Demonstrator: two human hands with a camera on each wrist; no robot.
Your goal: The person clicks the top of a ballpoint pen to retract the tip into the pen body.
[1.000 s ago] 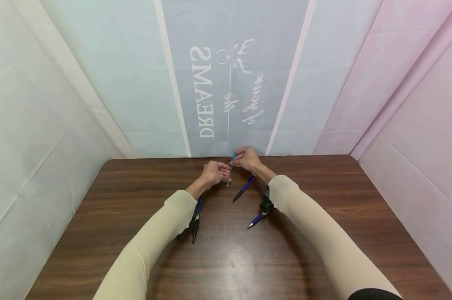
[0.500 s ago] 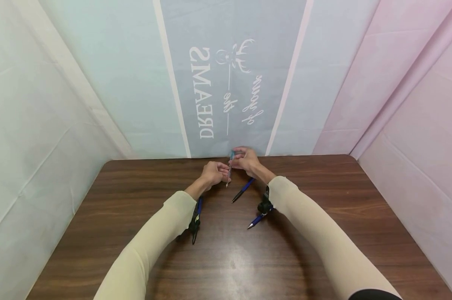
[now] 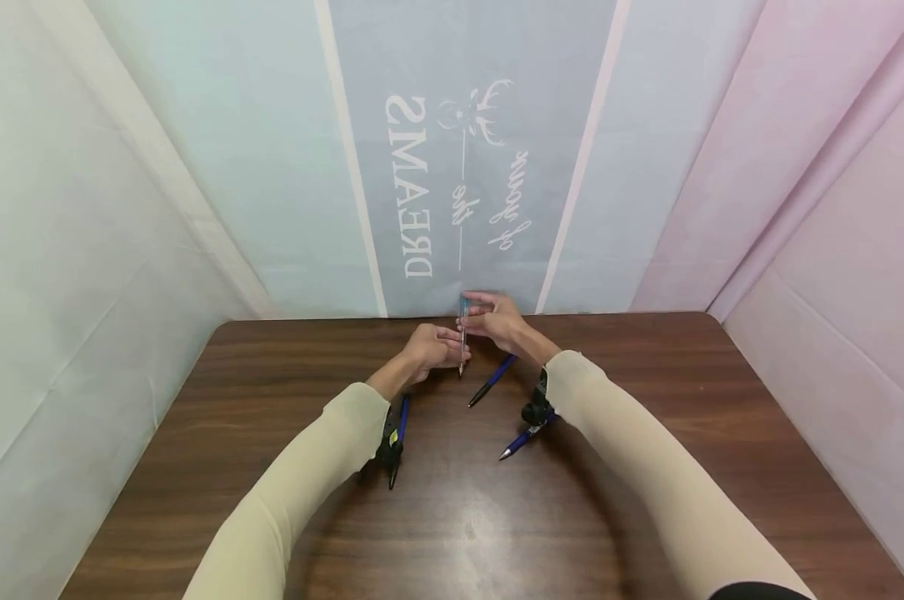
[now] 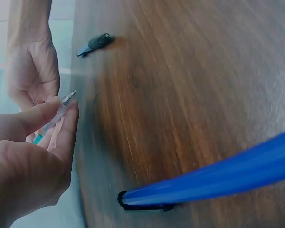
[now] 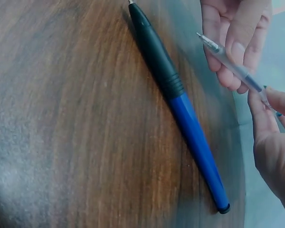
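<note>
A clear-barrelled ballpoint pen with a teal end [image 3: 462, 340] is held between both hands near the table's far edge. My left hand [image 3: 429, 348] pinches its barrel near the metal tip; in the left wrist view the thumb lies on the clear barrel [image 4: 61, 110]. With thumb and fingers my right hand [image 3: 498, 322] grips the teal end, which the fingers partly cover in the right wrist view. The pen's tip points back toward the person. Just below the right hand, a blue pen with a black grip [image 3: 491, 382] lies on the table.
Another blue pen, with a silver tip [image 3: 522, 440], lies under the right wrist camera, partly hidden. Beside the left wrist camera is a blue and black pen [image 3: 402, 417], also partly covered. A printed cloth [image 3: 392, 292] hangs behind the wooden table [image 3: 466, 533].
The clear pen has straightened from a slant to nearly in line with the view. The left fingertips have shifted slightly right along with its tip. Both hands keep hold of it.
</note>
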